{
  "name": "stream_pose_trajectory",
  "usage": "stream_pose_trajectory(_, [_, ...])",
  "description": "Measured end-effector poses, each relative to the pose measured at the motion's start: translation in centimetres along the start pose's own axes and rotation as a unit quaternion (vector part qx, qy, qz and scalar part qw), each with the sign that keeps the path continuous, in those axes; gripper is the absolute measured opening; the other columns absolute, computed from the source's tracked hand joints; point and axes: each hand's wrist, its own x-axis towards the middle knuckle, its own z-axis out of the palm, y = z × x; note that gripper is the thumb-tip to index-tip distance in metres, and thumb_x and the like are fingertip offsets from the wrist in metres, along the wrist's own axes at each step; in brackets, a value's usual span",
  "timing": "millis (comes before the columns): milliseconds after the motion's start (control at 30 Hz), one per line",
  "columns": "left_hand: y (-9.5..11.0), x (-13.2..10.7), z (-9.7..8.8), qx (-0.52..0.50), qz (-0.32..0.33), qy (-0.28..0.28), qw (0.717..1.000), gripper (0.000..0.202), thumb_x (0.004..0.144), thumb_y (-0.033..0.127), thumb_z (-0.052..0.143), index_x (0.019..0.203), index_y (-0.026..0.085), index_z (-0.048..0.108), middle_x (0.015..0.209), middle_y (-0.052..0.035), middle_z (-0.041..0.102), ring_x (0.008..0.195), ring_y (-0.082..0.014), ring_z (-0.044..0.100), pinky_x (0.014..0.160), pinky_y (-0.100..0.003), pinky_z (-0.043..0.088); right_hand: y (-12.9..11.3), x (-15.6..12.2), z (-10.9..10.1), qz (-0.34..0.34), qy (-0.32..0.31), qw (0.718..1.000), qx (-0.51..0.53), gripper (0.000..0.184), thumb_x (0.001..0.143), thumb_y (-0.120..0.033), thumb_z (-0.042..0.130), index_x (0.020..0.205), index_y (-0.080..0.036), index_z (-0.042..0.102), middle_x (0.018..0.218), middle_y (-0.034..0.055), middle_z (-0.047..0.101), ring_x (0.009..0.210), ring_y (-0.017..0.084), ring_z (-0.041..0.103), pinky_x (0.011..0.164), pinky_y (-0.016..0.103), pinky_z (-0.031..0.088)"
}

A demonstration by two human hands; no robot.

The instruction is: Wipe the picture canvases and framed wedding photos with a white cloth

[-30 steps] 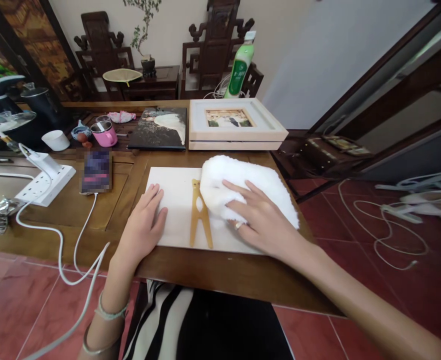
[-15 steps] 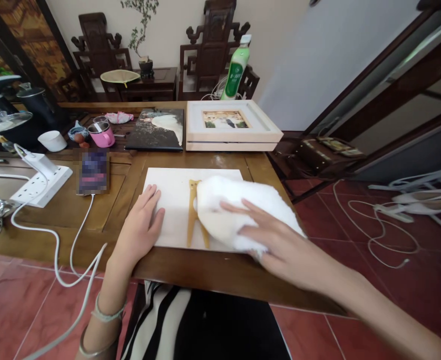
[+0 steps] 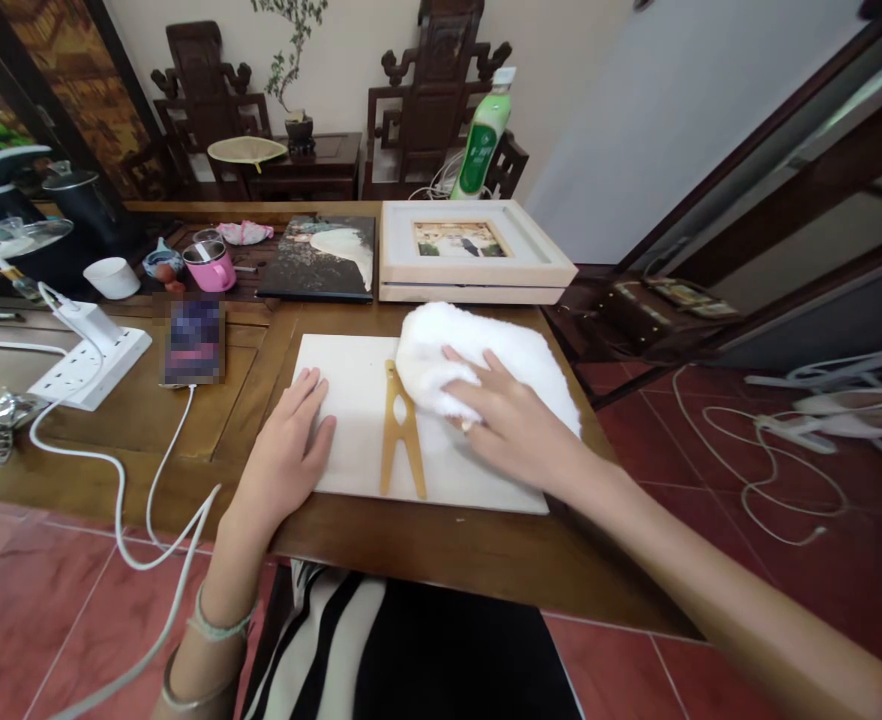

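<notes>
A white rectangular board (image 3: 355,440) lies near the front edge of the wooden table. My left hand (image 3: 291,440) rests flat at its left side, fingers extended and thumb apart. On the board shows a tan shape (image 3: 401,440) like a clothespin, with two legs toward me; whether it is painted or a separate piece I cannot tell. My right hand (image 3: 505,415) grips a bunched white fluffy cloth (image 3: 501,340), which covers the board's upper right part and touches the shape's upper end. Its fingertips press into the folds.
Behind the board are a framed picture box (image 3: 478,290) and a dark picture panel (image 3: 313,280). A green bottle (image 3: 482,145) stands at the back. Leftward lie a pink cup (image 3: 210,268), a phone (image 3: 193,340), a power strip (image 3: 92,365) and a white cable (image 3: 122,520) hanging over the edge.
My right hand has pushed the cloth away from me, up the board. More of the tan shape and the board's lower right corner now show. My left hand stays in place.
</notes>
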Motion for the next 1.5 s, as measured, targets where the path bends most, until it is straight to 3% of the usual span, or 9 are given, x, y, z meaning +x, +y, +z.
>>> stream_pose_trajectory(167, [-0.1,0.0,0.0,0.002,-0.002,0.005,1.000,0.047,0.094,0.030,0.040,0.135,0.008,0.048,0.149,-0.0174,0.039,0.142,-0.0247,0.029,0.117,-0.044,0.025,-4.6,-5.7,-1.4,-0.073,-0.027,0.996,0.047,0.035,0.063,0.001,0.042,0.082,-0.018,0.064,0.145,0.0118,0.047,0.143,0.027,0.026,0.115,0.061,0.022])
stream_pose_trajectory(333, [0.0,0.0,0.0,0.002,-0.001,0.004,1.000,0.046,0.094,0.030,0.040,0.135,0.010,0.048,0.149,-0.0165,0.039,0.142,-0.0251,0.030,0.116,-0.046,0.025,-4.8,-6.8,-2.6,-0.156,-0.081,0.981,0.079,0.039,0.062,0.003,0.042,0.082,-0.021,0.066,0.145,0.0069,0.047,0.142,0.023,0.029,0.116,0.055,0.025])
stream_pose_trajectory(433, [0.0,0.0,0.0,0.003,-0.003,0.003,1.000,0.046,0.094,0.030,0.040,0.135,0.010,0.048,0.149,-0.0164,0.040,0.142,-0.0251,0.029,0.116,-0.045,0.025,-3.1,-4.7,-2.1,-0.118,-0.079,0.987,0.077,0.039,0.065,-0.001,0.044,0.091,-0.020,0.066,0.148,0.0094,0.042,0.141,0.023,0.032,0.116,0.054,0.025])
stream_pose_trajectory(600, [-0.2,0.0,0.1,0.005,0.006,0.006,1.000,0.045,0.095,0.031,0.040,0.135,0.013,0.048,0.148,-0.0149,0.041,0.141,-0.0252,0.030,0.116,-0.046,0.026,-0.8,2.3,0.3,-0.025,-0.021,0.998,0.052,0.037,0.078,-0.006,0.041,0.103,-0.020,0.063,0.131,0.0079,0.061,0.137,0.026,0.038,0.114,0.058,0.024])
stream_pose_trajectory(767, [0.2,0.0,-0.1,-0.018,0.012,0.048,0.999,0.046,0.098,0.031,0.032,0.138,0.013,0.045,0.149,-0.0143,0.040,0.142,-0.0220,0.029,0.117,-0.043,0.024,-3.0,7.5,2.3,0.059,0.003,0.998,0.000,0.039,0.082,-0.011,0.042,0.116,-0.014,0.061,0.128,0.0161,0.062,0.135,0.037,0.038,0.107,0.066,0.024])
stream_pose_trajectory(900, [0.5,-0.3,-0.3,-0.030,0.001,0.121,0.992,0.049,0.100,0.033,0.027,0.144,0.012,0.035,0.151,-0.0140,0.037,0.142,-0.0205,0.028,0.117,-0.041,0.024,-6.6,6.2,2.6,-0.070,-0.038,0.997,0.006,0.046,0.077,-0.005,0.045,0.118,-0.016,0.062,0.137,0.0130,0.056,0.141,0.034,0.028,0.111,0.067,0.015])
stream_pose_trajectory(1067, [-0.1,-0.6,0.0,-0.035,-0.048,0.143,0.988,0.049,0.100,0.041,0.023,0.139,0.016,0.041,0.144,-0.0130,0.046,0.136,-0.0231,0.039,0.114,-0.043,0.031,-8.4,0.7,0.6,-0.181,-0.113,0.974,0.079,0.048,0.068,-0.003,0.049,0.109,-0.021,0.066,0.144,0.0076,0.050,0.142,0.030,0.029,0.115,0.063,0.013])
stream_pose_trajectory(1267, [-0.5,-0.4,0.6,-0.001,-0.053,0.097,0.994,0.048,0.098,0.041,0.030,0.133,0.013,0.047,0.144,-0.0168,0.045,0.139,-0.0282,0.034,0.115,-0.048,0.027,-5.1,-5.0,-2.7,-0.132,-0.132,0.975,0.123,0.046,0.064,0.001,0.042,0.095,-0.022,0.068,0.143,0.0049,0.050,0.139,0.020,0.036,0.118,0.050,0.020])
stream_pose_trajectory(1500, [-0.6,-0.4,0.8,0.029,-0.065,0.090,0.993,0.048,0.092,0.036,0.043,0.132,0.010,0.048,0.144,-0.0198,0.044,0.141,-0.0340,0.027,0.114,-0.054,0.026,1.5,-5.4,-1.1,0.034,0.028,0.998,0.043,0.018,0.082,-0.010,0.043,0.081,-0.023,0.056,0.128,0.0088,0.063,0.137,0.029,0.038,0.114,0.061,0.024])
